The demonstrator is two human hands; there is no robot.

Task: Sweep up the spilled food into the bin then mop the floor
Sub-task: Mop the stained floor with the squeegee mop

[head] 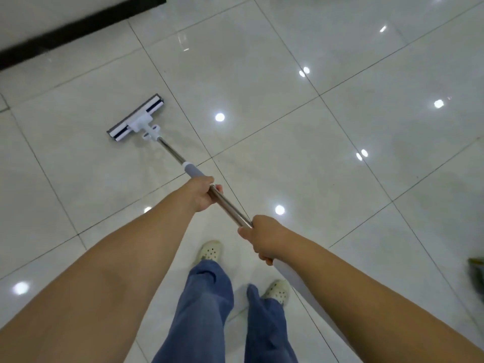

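A flat mop with a white and grey head lies on the glossy white tiled floor, up and to the left of me. Its steel handle runs back diagonally toward my body. My left hand is closed around the handle just below the grey sleeve. My right hand grips it lower down, nearer my body, where the handle turns white. No spilled food or bin shows in this view.
A dark skirting strip below a white wall crosses the upper left corner. My feet in pale perforated clogs stand under the handle. A dark green object is cut off at the right edge. Ceiling lights reflect off the tiles.
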